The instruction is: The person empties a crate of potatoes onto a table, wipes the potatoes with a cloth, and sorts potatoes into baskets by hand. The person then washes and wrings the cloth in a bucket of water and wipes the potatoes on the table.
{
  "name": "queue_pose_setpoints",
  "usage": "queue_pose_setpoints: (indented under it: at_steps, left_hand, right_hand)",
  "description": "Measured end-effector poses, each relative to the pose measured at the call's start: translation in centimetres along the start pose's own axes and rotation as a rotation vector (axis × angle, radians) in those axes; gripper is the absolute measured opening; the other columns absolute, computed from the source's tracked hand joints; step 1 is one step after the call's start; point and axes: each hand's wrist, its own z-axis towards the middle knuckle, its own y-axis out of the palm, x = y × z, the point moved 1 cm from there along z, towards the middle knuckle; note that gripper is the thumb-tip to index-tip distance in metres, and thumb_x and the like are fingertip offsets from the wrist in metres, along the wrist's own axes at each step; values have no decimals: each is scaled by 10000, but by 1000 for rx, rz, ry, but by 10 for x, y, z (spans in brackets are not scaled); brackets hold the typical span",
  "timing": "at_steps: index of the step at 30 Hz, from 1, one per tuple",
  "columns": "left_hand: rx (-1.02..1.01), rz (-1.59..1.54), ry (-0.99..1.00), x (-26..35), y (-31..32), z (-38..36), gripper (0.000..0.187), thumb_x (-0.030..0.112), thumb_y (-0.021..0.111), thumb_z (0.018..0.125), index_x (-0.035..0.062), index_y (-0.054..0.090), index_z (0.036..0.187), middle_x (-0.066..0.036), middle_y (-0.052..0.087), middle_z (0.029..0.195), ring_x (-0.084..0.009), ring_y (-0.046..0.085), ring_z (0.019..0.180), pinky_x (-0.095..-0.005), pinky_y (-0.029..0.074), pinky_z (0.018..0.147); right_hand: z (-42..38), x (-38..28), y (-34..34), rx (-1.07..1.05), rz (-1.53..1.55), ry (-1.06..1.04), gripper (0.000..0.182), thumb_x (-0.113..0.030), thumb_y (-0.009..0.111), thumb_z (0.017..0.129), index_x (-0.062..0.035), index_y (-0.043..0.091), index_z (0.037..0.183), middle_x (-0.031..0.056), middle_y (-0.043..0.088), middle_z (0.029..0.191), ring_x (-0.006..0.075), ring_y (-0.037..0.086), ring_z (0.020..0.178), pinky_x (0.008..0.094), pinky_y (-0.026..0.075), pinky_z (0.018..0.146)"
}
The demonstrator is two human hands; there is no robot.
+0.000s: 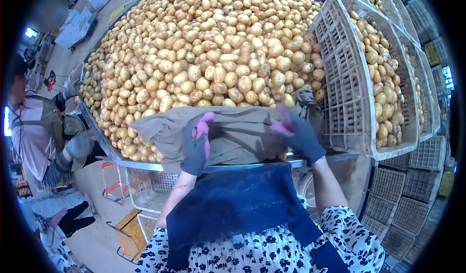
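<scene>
My left hand [196,144], in a dark grey glove with a pink palm side, is over the left part of a grey-brown cloth [233,127]. Its fingers are held apart, palm turned inward. Toward the cloth's right end is my right hand [302,136], gloved the same way, thumb and fingers spread. Neither hand grips anything. The crumpled cloth lies along the front edge of a sorting table [145,165], covering some of the potatoes [208,59] heaped there.
Plastic crates of potatoes [386,93] stand along the right side, the nearest beside my right hand. Stacked crates [407,200] fill the lower right. At the table's left end is a co-worker [43,127] with a gloved hand. An empty-looking crate [153,188] sits under the table edge.
</scene>
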Motion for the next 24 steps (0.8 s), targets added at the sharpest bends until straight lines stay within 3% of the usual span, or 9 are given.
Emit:
queue_pose_setpoints:
  at_steps: [3,7,9,11,15,17,19,21,24]
  left_hand:
    - [-79,228,84,15,-3,3,280,96,520,870,13,498,1137,-114,613,1078,-200,564,1014,-309,409,895]
    - [-167,582,518,35,-23,7,393,-1,620,757,11,528,1140,-108,645,986,-211,608,924,-309,444,840]
    - [-203,703,461,45,-38,7,406,-10,620,751,15,534,1146,-95,644,972,-203,604,950,-310,463,809]
    - [-147,734,470,35,-54,18,471,-3,635,750,-7,489,1198,-117,604,1062,-204,597,962,-279,474,810]
    - [58,993,671,73,-23,97,552,93,564,841,15,333,1336,-143,455,1258,-218,551,1027,-304,440,877]
    - [101,632,-19,103,30,121,605,137,551,862,87,272,1397,-134,436,1284,-218,489,1117,-308,421,892]
    - [64,467,-227,69,50,148,597,289,568,858,142,322,1381,-179,456,1271,-257,453,1164,-380,427,863]
    - [-120,1338,217,-18,33,151,623,435,560,836,181,357,1367,-220,382,1319,-347,454,1146,-457,409,856]
    - [-271,1663,355,-39,37,88,654,544,554,786,241,397,1345,-245,270,1383,-430,333,1216,-613,285,903]
  right_hand:
    - [-4,6,31,85,-245,-1,656,-397,590,840,-161,314,1386,141,656,856,257,650,794,358,473,701]
    - [22,39,35,463,-174,-17,438,-419,437,905,-106,514,1202,165,629,756,348,615,736,420,462,674]
    - [20,35,20,393,-141,-16,382,-379,444,911,-84,536,1134,159,633,794,326,623,774,389,473,694]
    - [29,39,3,787,-17,-165,467,-510,435,885,-114,548,1105,138,633,882,292,633,740,388,477,654]
    - [59,-9,-65,1074,647,-613,533,-439,517,878,-33,452,1217,106,545,1135,174,552,940,310,464,786]
    - [83,-51,-89,1169,383,-642,599,-393,558,868,-45,363,1315,157,516,1172,228,518,1044,340,417,900]
    - [117,-58,-69,1185,-193,-533,599,-403,528,867,-122,323,1356,239,425,1238,368,398,1169,524,269,997]
    - [155,-31,-14,1028,-710,-319,609,-452,510,845,-190,340,1368,251,324,1341,409,267,1263,618,140,1007]
    - [119,-4,50,737,-620,-371,529,-446,521,813,-257,458,1303,245,253,1397,410,227,1289,641,98,999]
